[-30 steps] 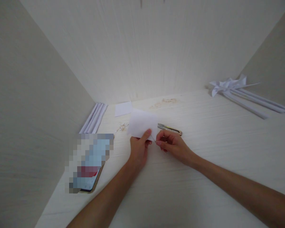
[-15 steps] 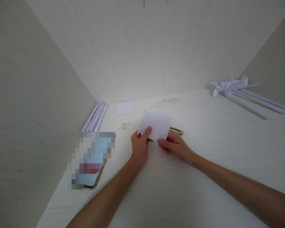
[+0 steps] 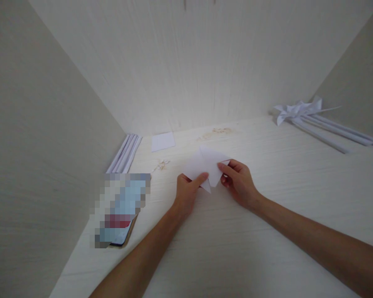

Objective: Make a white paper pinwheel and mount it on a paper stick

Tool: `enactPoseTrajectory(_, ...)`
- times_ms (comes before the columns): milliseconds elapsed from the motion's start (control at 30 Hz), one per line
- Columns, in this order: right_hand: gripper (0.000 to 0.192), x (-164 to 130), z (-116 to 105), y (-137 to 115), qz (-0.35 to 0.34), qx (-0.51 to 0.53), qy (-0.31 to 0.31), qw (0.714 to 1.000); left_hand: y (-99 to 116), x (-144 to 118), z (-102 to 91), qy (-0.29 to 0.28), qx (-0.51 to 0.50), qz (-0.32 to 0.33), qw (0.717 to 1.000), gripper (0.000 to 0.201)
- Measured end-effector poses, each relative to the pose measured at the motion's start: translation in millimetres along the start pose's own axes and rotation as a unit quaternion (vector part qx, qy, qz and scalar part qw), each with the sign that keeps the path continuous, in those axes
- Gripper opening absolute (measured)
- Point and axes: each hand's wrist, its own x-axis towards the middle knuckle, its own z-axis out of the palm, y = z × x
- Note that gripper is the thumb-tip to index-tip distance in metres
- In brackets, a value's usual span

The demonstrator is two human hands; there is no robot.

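Between my hands is a square of white paper [image 3: 194, 163] with slits in it, its lower edge parted into pointed flaps. My left hand [image 3: 187, 191] pinches its lower left part, thumb on top and fingers underneath. At the right side, my right hand [image 3: 238, 182] grips a corner between thumb and fingers; that corner looks turned up. The paper is held just over the pale table, and I cannot tell whether it touches the surface.
A phone [image 3: 122, 236], mostly pixelated, lies at the left. Behind it are several rolled white paper sticks [image 3: 124, 153] and a flat white paper sheet [image 3: 163, 141]. White paper pinwheels [image 3: 298, 109] on paper sticks lie at the back right. Walls enclose the table [image 3: 282, 174].
The paper has turned, and its slits now show as parted flaps. My right hand has moved up from the lower edge to the right corner. The gold-coloured loop beside it no longer shows.
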Motion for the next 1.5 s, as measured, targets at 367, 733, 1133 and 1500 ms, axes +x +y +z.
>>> enactPoseTrajectory(367, 0.025, -1.0, -0.4, 2.8, -0.003, -0.043, -0.042, 0.998, 1.3, -1.8, 2.1, 0.052, 0.005, 0.017, 0.998, 0.019)
enactPoseTrajectory(733, 0.021, -7.6, 1.0, -1.8, -0.006, -0.157, -0.168, 0.973, 6.6, -1.5, 4.5, 0.026, -0.058, -0.006, 0.998, 0.013)
enactPoseTrajectory(1133, 0.018, -5.0, 3.9, -2.5, 0.011, -0.152, -0.163, 0.975, 2.0, -0.3, 0.8, 0.017, -0.014, 0.024, 0.999, 0.018)
enactPoseTrajectory(1500, 0.013, -2.3, -1.4, 3.5, 0.021, -0.102, -0.199, 0.974, -0.5, -1.2, 0.7, 0.008, 0.034, 0.051, 0.998, 0.022)
